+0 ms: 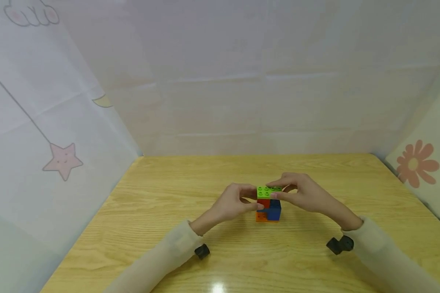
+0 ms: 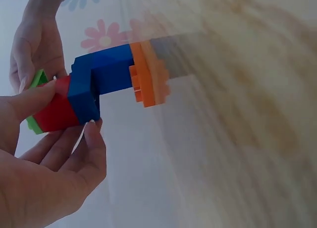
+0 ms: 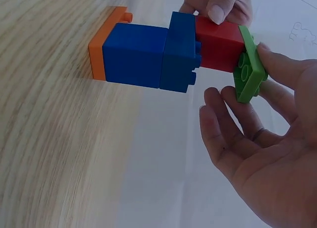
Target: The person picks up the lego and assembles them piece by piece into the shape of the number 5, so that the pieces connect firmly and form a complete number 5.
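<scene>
A stack of toy building bricks stands on the table. Its base is an orange plate (image 3: 97, 59), under a tall blue brick (image 3: 133, 54). Above that is a flatter dark blue brick (image 3: 177, 52) with exposed studs. A red brick (image 3: 218, 44) sits on part of it, topped by a green plate (image 1: 262, 192) that overhangs on the right. My left hand (image 1: 232, 202) grips the red brick, its fingertips reaching the dark blue brick. My right hand (image 1: 300, 193) pinches the green plate between thumb and finger, the other fingers loosely bent below it.
The wooden table (image 1: 161, 183) spreads around the stack. A pale sheet (image 1: 212, 81) hangs behind it, with printed side sheets at left and right. A black device (image 1: 202, 251) is at the left sleeve and another black device (image 1: 340, 244) at the right sleeve.
</scene>
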`<state>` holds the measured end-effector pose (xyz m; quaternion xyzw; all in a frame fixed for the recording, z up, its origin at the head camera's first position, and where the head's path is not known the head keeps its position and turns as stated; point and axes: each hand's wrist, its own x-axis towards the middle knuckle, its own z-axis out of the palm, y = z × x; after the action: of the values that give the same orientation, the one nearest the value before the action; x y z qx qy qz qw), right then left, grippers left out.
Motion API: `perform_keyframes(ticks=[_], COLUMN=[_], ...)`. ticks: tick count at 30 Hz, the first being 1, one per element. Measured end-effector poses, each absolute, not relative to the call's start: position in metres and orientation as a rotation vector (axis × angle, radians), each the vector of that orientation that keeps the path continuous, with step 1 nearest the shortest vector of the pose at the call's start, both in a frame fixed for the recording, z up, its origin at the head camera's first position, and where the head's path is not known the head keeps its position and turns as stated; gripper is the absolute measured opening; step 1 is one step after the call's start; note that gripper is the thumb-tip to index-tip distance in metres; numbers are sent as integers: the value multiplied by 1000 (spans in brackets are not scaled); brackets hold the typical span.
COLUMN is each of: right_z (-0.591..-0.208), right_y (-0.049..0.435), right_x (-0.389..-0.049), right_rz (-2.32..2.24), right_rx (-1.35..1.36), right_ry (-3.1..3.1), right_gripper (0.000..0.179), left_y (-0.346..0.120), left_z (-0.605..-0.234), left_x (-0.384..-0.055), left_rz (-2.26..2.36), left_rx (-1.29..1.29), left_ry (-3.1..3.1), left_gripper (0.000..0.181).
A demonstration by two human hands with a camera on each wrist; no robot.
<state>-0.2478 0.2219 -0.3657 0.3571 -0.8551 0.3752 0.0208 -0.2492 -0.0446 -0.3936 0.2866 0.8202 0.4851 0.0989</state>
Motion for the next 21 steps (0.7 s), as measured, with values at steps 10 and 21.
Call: perform_keyframes(ticks=[10, 21], right_z=[-366, -363], right_y=[222, 219], right_x=[-245, -246], right_rz=[1153, 1147], right_rx=[1073, 1033], right_ry=[-2669, -2718], right_gripper=[30, 31], left_y=[-39, -41], left_z=[-395, -393], left_x=[-247, -249], left_rz=[1423, 1418], left_rx=[797, 760], left_ry=[2433, 2402], left_gripper=[31, 31])
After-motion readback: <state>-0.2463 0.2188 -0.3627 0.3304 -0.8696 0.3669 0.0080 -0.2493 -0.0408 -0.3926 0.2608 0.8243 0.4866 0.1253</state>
